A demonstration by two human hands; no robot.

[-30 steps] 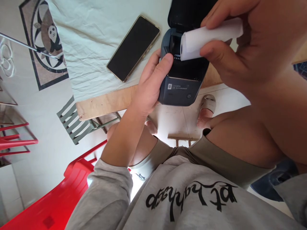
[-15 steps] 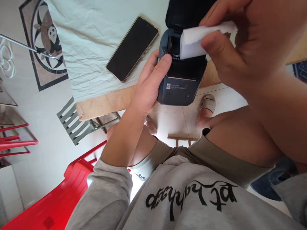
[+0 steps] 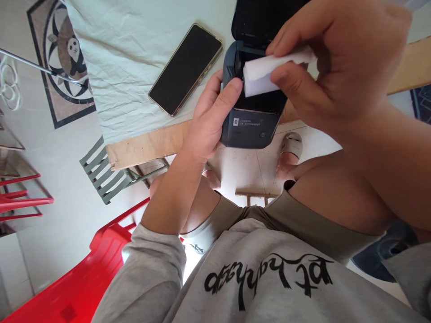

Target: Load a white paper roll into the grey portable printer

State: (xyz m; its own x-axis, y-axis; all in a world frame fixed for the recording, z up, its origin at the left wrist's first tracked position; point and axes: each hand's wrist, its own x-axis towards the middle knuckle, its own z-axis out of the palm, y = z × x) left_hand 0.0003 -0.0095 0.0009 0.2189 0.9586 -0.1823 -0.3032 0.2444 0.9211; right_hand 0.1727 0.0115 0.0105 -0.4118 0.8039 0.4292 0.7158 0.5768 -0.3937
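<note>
My left hand [image 3: 215, 110] grips the left side of a dark portable label printer [image 3: 247, 130], thumb lying over its rim. The printer's lid [image 3: 262, 20] is swung up, baring the paper bay. A white paper roll [image 3: 261, 78] is pinched between the thumb and fingers of my right hand [image 3: 330, 67]. Its left end is over the bay, close to my left thumb; whether it touches the bay floor I cannot tell. To the left a smartphone [image 3: 186, 69] with a dark screen lies on the cloth.
A pale green cloth [image 3: 124, 58] covers the table, whose wooden edge [image 3: 148, 146] faces me. Below it stand a grey-green slatted stool [image 3: 101, 170] and a red plastic chair [image 3: 77, 278]. My legs and a sandalled foot [image 3: 290, 150] are under the edge.
My right hand has moved the paper roll left and a little toward me, lower over the printer's bay. The left hand, printer and phone have stayed put.
</note>
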